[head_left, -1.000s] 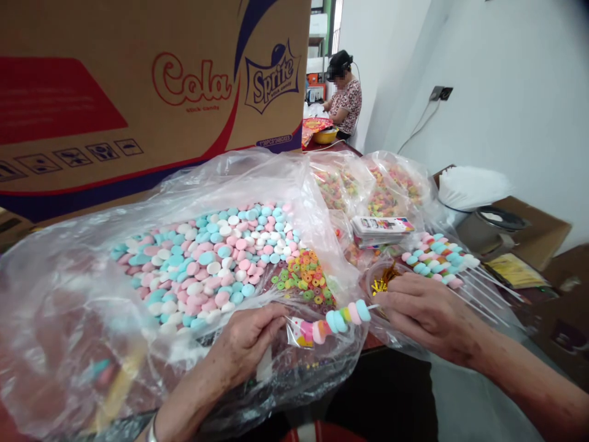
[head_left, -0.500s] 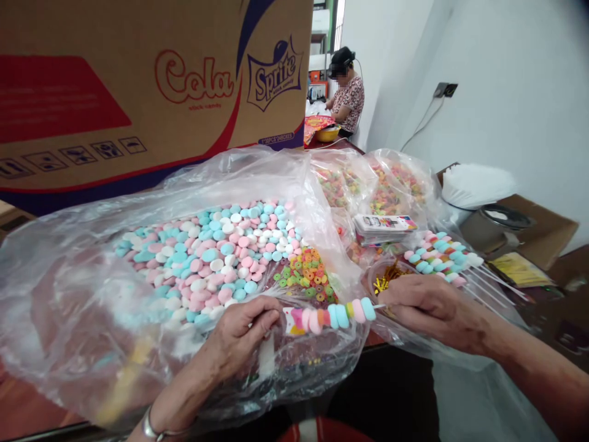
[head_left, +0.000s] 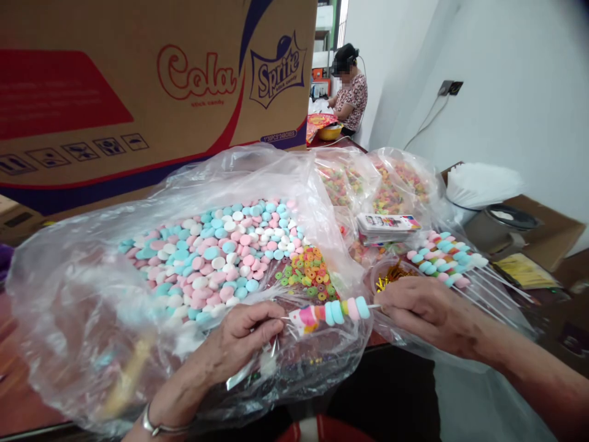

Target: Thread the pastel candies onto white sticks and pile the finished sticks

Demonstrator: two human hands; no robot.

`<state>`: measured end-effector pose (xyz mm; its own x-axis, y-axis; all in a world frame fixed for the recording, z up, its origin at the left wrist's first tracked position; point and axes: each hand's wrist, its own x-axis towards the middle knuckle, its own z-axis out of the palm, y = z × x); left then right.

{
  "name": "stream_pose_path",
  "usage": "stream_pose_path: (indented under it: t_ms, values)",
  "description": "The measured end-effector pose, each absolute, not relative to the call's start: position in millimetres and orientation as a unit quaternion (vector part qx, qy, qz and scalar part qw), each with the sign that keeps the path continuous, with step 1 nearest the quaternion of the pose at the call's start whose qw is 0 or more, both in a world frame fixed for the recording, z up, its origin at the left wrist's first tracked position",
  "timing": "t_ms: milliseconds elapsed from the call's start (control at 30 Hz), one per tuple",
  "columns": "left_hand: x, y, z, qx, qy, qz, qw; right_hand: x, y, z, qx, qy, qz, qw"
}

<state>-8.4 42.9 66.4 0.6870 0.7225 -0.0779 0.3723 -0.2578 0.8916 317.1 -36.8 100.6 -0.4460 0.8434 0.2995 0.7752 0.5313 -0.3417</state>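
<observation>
Between my hands lies a candy skewer [head_left: 332,312] with pink, blue and orange pieces on a white stick. My left hand [head_left: 239,339] pinches its left end, where a small clear wrapper sits. My right hand [head_left: 426,313] grips the stick at the right end. Behind them a large clear plastic bag [head_left: 92,294] lies open, full of pink, blue and white marshmallow discs [head_left: 221,255]. A small heap of coloured ring candies [head_left: 307,275] sits at the bag's near right corner.
Finished skewers [head_left: 444,256] lie in a pile at right, beside a dish of gold twist ties [head_left: 391,274] and a stack of printed cards [head_left: 389,224]. More ring-candy bags [head_left: 377,184] lie behind. A Cola/Sprite carton [head_left: 151,86] stands at back. Another person [head_left: 352,92] works far off.
The skewer has lifted slightly and leveled out. My left hand's fingers have closed in on its left end, and the clear wrapper there now looks bunched.
</observation>
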Motion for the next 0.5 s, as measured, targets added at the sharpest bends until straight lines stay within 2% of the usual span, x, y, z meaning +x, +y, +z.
stream_pose_path:
  t_ms: [200,367,500]
  values:
    - [-3.5,40.8,68.8,0.742,0.366,0.158,0.539,316.9,-31.2,100.3,-0.453,-0.855,0.151,0.2]
    - [-2.8,39.4,72.4,0.726,0.355,0.161,0.567,318.0,-27.4,95.7,-0.439,-0.864,0.129,0.21]
    - [2.6,34.8,79.9,0.7,0.335,0.108,0.621,314.0,-24.2,91.9,-0.416,-0.876,0.087,0.229]
